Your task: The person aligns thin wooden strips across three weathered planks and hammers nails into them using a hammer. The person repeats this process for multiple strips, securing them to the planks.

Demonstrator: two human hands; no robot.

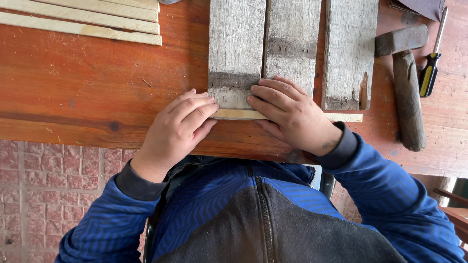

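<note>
Seen from above, at a reddish-brown wooden table (87, 83). Centre of the frame: a thin pale wooden strip (239, 114), long axis running left to right, lying flat near the table's lower edge and butted against the near ends of weathered grey planks. Three such planks side by side, long axes running up toward the top of the frame: the left plank (236, 48), the middle plank (291, 41) and, slightly apart toward the right, the right plank (349, 51).

Left hand (178, 129), lower centre-left: flat, not clenched, fingertips pressing down on the strip's left end and the left plank's corner. Right hand (292, 117), centre-right: also flat, fingers spread across the end of the middle plank, palm covering the strip's middle. No gripping by either hand; both pressing. Strip directly beneath both hands, its right end poking out past the right hand, under the right plank.

Far right: a worn hammer (407, 87), handle pointing down the frame, and beside it a screwdriver (431, 63) with a yellow-and-black handle. Upper left: a bundle of pale slats (83, 17). Below: blue zipped jacket sleeves and pink brick flooring (44, 185).
</note>
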